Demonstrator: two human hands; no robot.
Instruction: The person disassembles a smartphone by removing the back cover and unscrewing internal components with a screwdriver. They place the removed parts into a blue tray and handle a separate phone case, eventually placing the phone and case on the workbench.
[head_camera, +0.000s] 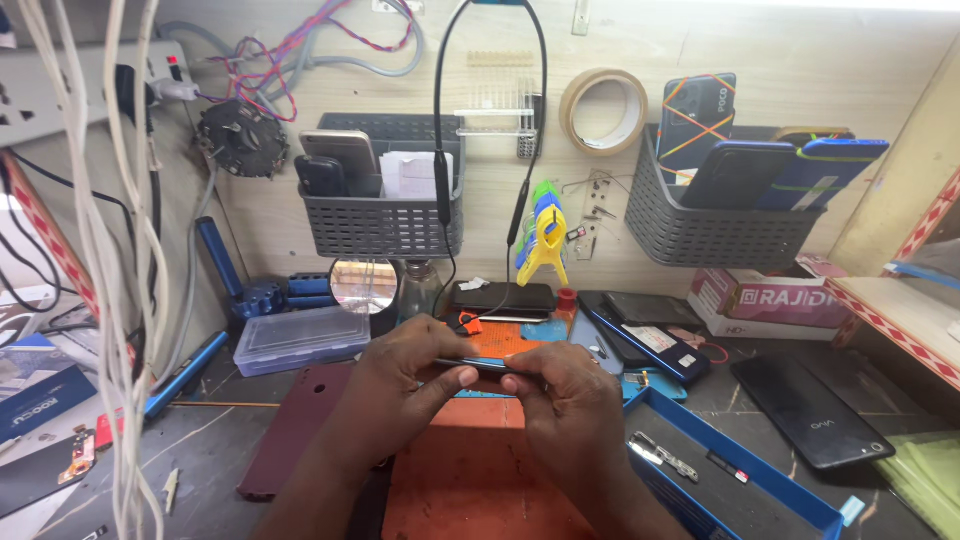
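While both hands pinch the phone (478, 364) edge-on above the orange mat (470, 470), left hand (405, 385) and right hand (570, 400) should keep pressure even, w/o twisting.

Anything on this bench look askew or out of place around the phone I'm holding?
Nothing looks damaged or spilled. Both hands, left hand and right hand, grip the phone edge-on over the orange mat. Only oddity: white cables dangle loosely across the left foreground.
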